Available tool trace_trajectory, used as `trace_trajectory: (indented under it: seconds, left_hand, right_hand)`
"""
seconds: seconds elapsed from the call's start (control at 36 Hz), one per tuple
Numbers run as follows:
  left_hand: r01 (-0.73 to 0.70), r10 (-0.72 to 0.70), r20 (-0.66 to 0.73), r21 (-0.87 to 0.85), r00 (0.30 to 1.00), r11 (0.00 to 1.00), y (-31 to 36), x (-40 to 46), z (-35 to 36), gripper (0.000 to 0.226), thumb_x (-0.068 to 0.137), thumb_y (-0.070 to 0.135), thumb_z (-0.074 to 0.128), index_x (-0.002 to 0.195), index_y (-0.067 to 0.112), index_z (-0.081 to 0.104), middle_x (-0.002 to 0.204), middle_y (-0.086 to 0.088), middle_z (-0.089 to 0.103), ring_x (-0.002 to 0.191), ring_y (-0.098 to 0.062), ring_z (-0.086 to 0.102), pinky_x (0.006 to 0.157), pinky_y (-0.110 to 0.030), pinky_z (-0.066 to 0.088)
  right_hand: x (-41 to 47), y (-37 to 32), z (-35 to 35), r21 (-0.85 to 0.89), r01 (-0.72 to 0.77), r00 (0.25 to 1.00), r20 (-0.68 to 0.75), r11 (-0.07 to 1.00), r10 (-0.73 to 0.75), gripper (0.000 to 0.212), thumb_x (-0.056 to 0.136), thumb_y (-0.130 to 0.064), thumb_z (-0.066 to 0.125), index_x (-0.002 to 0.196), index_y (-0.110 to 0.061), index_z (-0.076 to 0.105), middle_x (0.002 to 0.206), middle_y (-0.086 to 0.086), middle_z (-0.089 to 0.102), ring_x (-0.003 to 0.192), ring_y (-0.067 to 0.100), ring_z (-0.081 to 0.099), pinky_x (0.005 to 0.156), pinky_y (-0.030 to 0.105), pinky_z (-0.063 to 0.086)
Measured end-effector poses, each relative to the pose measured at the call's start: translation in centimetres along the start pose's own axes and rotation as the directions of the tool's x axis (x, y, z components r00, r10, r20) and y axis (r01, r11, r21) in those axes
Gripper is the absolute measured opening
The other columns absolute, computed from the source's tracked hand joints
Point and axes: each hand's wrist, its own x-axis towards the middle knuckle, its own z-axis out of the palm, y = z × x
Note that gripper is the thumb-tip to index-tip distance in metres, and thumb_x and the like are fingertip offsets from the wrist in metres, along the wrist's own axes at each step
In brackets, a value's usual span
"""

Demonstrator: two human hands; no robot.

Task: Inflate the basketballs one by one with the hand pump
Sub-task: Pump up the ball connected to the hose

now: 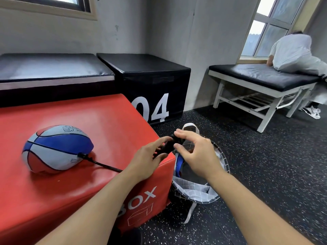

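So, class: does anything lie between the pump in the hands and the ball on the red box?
Nothing visible does. Both the left hand and the right hand grip the black pump, and its hose runs unobstructed across the red box into the half-flat basketball.

A limp red, white and blue basketball (56,149) lies on the left of the red padded box (109,121), a thin black hose (104,165) running from it toward the box's right edge. There both hands (146,156) (196,154) hold a small black pump (168,146) above a checked fabric bag (196,191) on the floor (265,165) just right of the box.
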Motion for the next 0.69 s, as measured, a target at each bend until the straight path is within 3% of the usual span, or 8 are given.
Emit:
trace_trajectory:
  seconds: [0.11,0.25,0.39,0.56,0.61,0.69]
  left_hand:
    - [-0.003,0.003,0.0,0.008,1.0,1.0,0.2,0.0,0.2,0.063,0.1,0.014,0.07,0.145,0.055,0.049,0.118,0.013,0.071,0.107,-0.001,0.068,0.099,-0.036,0.056]
    - [-0.008,0.007,0.013,0.068,1.0,0.998,0.5,0.0,0.6,0.067,0.1,0.017,0.071,0.145,0.058,0.046,0.121,0.016,0.069,0.11,-0.005,0.067,0.098,-0.042,0.056]
    - [-0.007,0.006,0.012,0.087,1.0,0.996,0.8,-0.1,0.6,0.071,0.099,0.013,0.07,0.144,0.062,0.046,0.122,0.016,0.069,0.113,-0.006,0.066,0.1,-0.043,0.056]
    - [-0.012,0.01,0.031,0.076,0.999,0.997,0.9,-0.2,0.5,0.072,0.099,0.011,0.07,0.14,0.065,0.047,0.121,0.017,0.068,0.113,-0.009,0.067,0.101,-0.046,0.056]
    - [-0.02,0.017,0.035,0.078,0.999,0.997,1.1,-0.3,0.5,0.071,0.099,0.012,0.071,0.14,0.064,0.047,0.12,0.016,0.068,0.113,-0.009,0.067,0.101,-0.046,0.056]
    - [-0.022,0.019,0.034,0.074,0.999,0.997,1.2,-0.3,0.4,0.07,0.099,0.013,0.071,0.14,0.064,0.047,0.119,0.016,0.068,0.112,-0.01,0.067,0.1,-0.046,0.056]
  right_hand:
    - [-0.5,0.2,0.7,0.057,-0.037,0.999,-0.018,0.998,0.038,0.039,0.091,-0.024,0.081,0.129,-0.03,0.071,0.134,-0.022,0.065,0.127,-0.005,0.057,0.113,0.029,0.047]
    - [-0.8,0.2,0.9,0.056,-0.061,0.996,-0.059,0.997,0.064,0.034,0.091,-0.024,0.078,0.119,-0.035,0.065,0.112,-0.019,0.067,0.108,0.001,0.063,0.092,0.038,0.057]
    - [-0.4,-0.5,-0.9,0.121,-0.061,0.988,-0.135,0.991,0.077,0.032,0.091,-0.02,0.079,0.118,-0.033,0.068,0.112,-0.021,0.069,0.108,-0.001,0.064,0.096,0.033,0.056]
    - [-0.3,-1.5,-4.6,0.266,-0.014,0.95,-0.296,0.964,0.095,0.028,0.093,-0.015,0.079,0.114,-0.031,0.07,0.108,-0.011,0.074,0.103,0.008,0.071,0.077,0.029,0.061]
    - [-0.3,-1.6,-5.7,0.283,0.013,0.932,-0.351,0.959,0.09,0.026,0.095,-0.014,0.077,0.113,-0.032,0.071,0.11,-0.01,0.074,0.107,0.015,0.072,0.077,0.032,0.062]
    - [-0.3,-1.8,-6.7,0.273,0.042,0.902,-0.424,0.961,0.081,0.028,0.094,-0.013,0.078,0.112,-0.032,0.07,0.112,-0.011,0.074,0.111,0.01,0.07,0.08,0.029,0.062]
